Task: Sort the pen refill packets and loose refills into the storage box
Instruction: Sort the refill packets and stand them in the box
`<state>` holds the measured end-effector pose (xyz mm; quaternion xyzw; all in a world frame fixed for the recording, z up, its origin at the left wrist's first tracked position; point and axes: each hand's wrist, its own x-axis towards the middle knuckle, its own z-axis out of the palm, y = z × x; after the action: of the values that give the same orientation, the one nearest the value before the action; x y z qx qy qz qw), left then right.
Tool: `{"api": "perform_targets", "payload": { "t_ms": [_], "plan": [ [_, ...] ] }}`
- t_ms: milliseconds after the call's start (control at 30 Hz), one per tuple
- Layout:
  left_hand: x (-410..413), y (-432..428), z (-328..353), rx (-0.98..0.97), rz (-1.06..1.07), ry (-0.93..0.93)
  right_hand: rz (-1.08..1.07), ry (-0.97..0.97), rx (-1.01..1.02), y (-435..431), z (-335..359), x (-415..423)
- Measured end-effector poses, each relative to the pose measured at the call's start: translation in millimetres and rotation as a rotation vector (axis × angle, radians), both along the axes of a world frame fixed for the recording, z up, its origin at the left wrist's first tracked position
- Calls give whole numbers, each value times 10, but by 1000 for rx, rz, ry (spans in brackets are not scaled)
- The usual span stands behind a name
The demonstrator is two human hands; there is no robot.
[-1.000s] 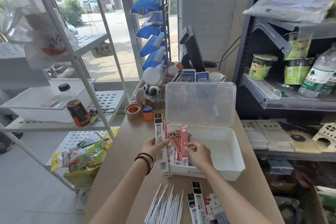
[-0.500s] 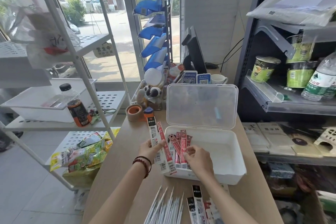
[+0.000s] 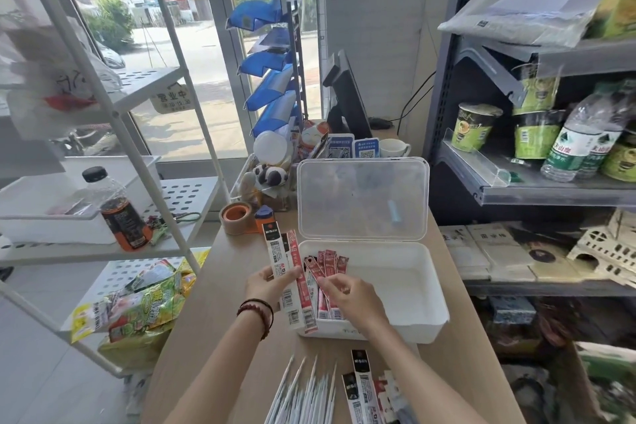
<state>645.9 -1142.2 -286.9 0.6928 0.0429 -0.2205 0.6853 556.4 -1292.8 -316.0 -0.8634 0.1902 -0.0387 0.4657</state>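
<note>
The left hand (image 3: 266, 286) gripped long packets (image 3: 280, 268) at the storage box's (image 3: 418, 327) 9 o'clock edge. The right hand (image 3: 349, 299) pinched red packets (image 3: 328, 260) inside it. At 6 o'clock, the loose refills (image 3: 303, 392) and more packets (image 3: 361, 385) were not yet sorted.

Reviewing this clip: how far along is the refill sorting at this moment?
Early to midway. Done: a few red packets stand at the left end of the storage box, the rest of it bare. In hand: the left hand holds a small stack of packets at the box's left edge, while the right hand pinches the red ones inside. Left: loose refills and more counter packets lie near the camera.
</note>
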Motion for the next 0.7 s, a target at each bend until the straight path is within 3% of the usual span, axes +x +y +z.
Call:
{"api": "perform_targets", "payload": {
  "t_ms": [200, 367, 567, 700],
  "plan": [
    [-62, -172, -6, 69, -101, -90, 61, -55, 231, -59, 33, -54],
    [-22, -133, -56, 51, -55, -19, -15, -81, 309, -95, -5, -45],
    [11, 28, -58, 58, -38, -1, -163, 10, 112, -85, 32, -33],
    [-18, 79, 16, 92, -19, 34, -136, 89, -46, -41, 39, -12]
  ]
}}
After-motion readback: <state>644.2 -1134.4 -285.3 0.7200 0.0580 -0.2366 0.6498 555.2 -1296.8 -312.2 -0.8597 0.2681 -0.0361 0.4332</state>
